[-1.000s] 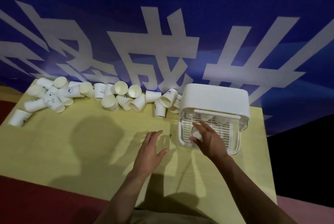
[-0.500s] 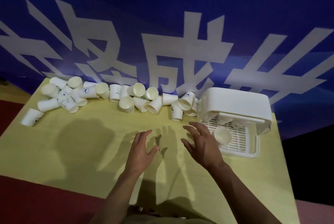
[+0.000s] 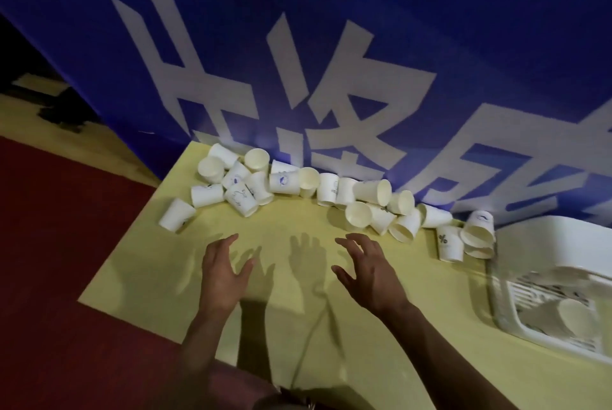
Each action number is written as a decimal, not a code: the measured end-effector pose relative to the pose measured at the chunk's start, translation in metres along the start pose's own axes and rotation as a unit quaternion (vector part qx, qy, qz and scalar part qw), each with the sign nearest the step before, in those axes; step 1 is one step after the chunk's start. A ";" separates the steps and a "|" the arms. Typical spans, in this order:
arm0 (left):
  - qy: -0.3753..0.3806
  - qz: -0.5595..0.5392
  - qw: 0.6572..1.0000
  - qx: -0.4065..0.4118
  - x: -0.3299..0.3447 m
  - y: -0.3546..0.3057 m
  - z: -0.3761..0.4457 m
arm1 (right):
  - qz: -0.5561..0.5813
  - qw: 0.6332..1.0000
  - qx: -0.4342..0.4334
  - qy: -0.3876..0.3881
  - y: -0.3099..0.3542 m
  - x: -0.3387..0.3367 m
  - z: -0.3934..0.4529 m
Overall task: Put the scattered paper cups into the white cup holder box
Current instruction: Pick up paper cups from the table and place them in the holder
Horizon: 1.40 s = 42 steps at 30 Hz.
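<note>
White paper cups (image 3: 334,192), most tipped on their sides, lie in a ragged line along the far edge of the pale yellow table (image 3: 298,336), against the blue banner with large white characters (image 3: 331,62). The line runs from the far left corner to the white plastic cup holder box (image 3: 556,244) at the right edge, whose slatted tray already holds at least one cup (image 3: 576,317), though that area is blurred.

A second ago your right hand (image 3: 371,274) was at the box tray; it has since come left and now hovers beside your left hand (image 3: 225,274) over bare table, both with fingers spread and holding nothing. That suggests one cup is delivered and you are reaching for the next.

The table's left edge drops to dark red floor (image 3: 66,277), close to the leftmost cup (image 3: 177,215). Open table lies between your hands and the cups.
</note>
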<state>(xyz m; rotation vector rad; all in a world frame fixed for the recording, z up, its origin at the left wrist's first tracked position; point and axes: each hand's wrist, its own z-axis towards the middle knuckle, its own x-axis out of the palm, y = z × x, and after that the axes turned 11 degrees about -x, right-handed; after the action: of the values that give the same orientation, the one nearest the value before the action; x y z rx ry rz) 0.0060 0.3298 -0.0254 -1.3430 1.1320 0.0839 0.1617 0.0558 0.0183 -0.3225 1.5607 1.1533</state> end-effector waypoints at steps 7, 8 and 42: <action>-0.077 0.018 0.996 -0.029 -0.066 0.052 0.087 | -0.014 0.999 -0.032 0.017 0.050 0.035 0.077; -0.076 0.016 0.996 -0.039 -0.071 0.055 0.096 | -0.017 0.999 -0.035 0.019 0.054 0.039 0.085; 0.015 -0.098 0.991 -0.087 -0.069 0.107 0.123 | -0.177 0.956 -0.082 0.219 0.079 0.158 0.311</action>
<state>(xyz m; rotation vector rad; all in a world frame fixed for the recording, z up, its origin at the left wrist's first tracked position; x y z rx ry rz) -0.0236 0.4965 -0.0785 -1.6088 1.0302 0.0189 0.2356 0.3992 -0.0512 -0.9838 1.6945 0.9681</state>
